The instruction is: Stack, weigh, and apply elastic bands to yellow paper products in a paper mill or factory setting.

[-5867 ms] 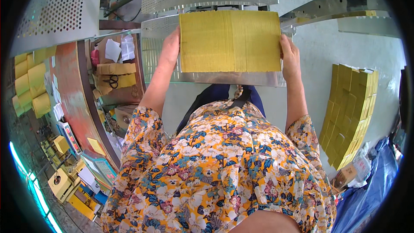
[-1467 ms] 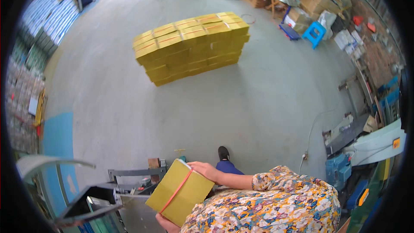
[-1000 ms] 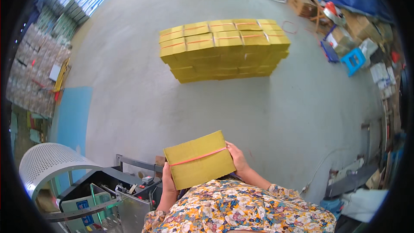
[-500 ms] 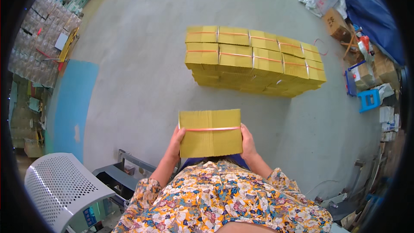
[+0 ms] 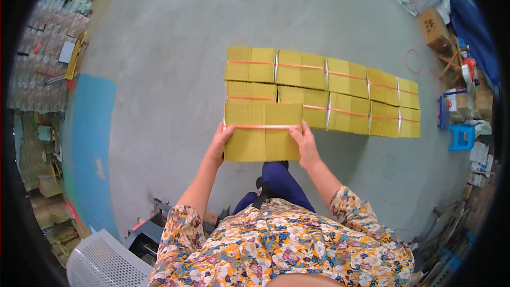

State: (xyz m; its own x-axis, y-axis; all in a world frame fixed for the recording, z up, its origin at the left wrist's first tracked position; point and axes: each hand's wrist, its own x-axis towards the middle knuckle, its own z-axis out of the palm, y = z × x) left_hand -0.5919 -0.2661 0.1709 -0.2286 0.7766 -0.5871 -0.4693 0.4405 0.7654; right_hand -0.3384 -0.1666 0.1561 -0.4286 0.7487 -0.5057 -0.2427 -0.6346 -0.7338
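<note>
Head view: a worker in a floral shirt (image 5: 281, 234) grips a yellow cardboard bundle (image 5: 263, 146) with both bare hands at the near side of a stack of similar yellow bundles (image 5: 348, 77), which stands on a grey concrete floor (image 5: 170, 32). The left hand (image 5: 217, 144) clasps the held bundle's left edge and the right hand (image 5: 306, 146) its right edge, thumbs over the upper face close to a red strap (image 5: 264, 127) running across it; the other fingers are largely hidden. The held bundle covers part of the stack's near row toward its left end, though whether the two touch cannot be told. Strapped bundles form two rows along the stack's top. Left of the stack lies a blue floor patch (image 5: 93, 143), with piled goods (image 5: 50, 69) beyond it. Right of the stack are a blue stool (image 5: 461, 137), a brown carton (image 5: 433, 29) and a dark blue tarp (image 5: 473, 10). Nearer the worker than the stack, to its left, sits a perforated pale cover (image 5: 106, 260)
</note>
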